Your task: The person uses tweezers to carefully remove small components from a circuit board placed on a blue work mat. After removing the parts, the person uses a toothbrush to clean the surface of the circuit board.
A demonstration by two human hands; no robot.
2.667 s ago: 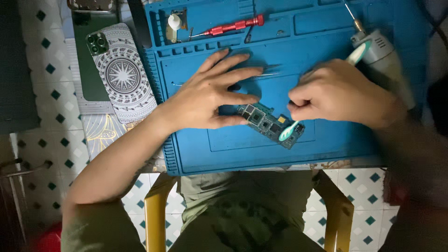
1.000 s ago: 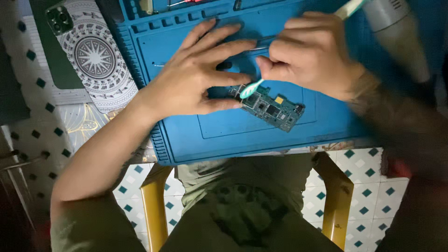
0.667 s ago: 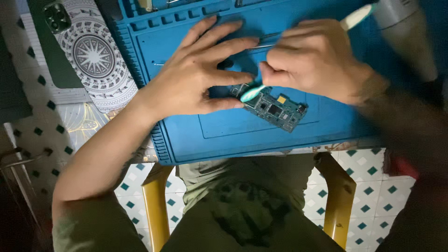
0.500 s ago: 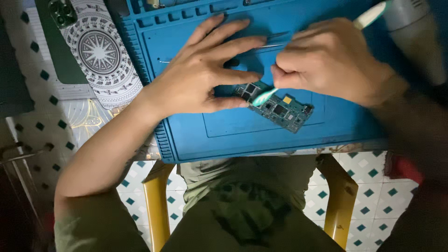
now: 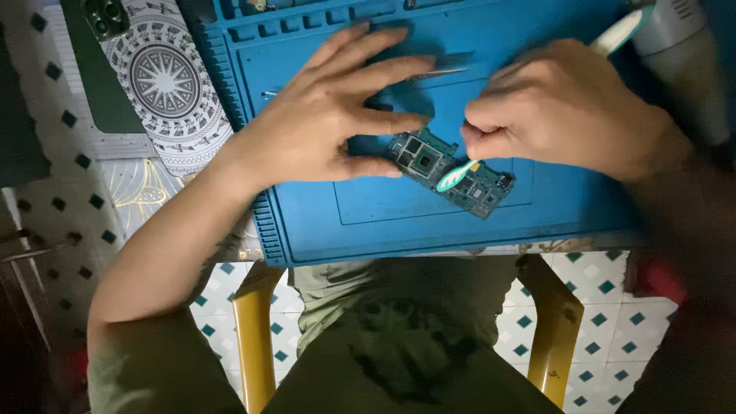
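A small dark-green circuit board [image 5: 452,170] lies on a blue work mat [image 5: 368,215]. My left hand [image 5: 326,115] rests flat on the mat with fingers spread, its lower fingertips pressing the board's left end. My right hand [image 5: 563,115] is closed around a white and teal toothbrush [image 5: 456,175]; the brush head sits on the middle of the board, and the handle's end sticks out past my knuckles at the upper right. A thin pair of metal tweezers [image 5: 437,73] lies on the mat between my two hands.
A phone case with a round black-and-white pattern [image 5: 165,84] and a dark green phone [image 5: 103,46] lie left of the mat. A white cylindrical tool [image 5: 678,46] stands at the top right. Below the mat's edge are my lap, yellow chair legs [image 5: 253,337] and a tiled floor.
The brush head has moved back and forth along the board, from its right end to its left and now to the middle. My left hand has stayed pressing the board. The camera view shifted slightly.
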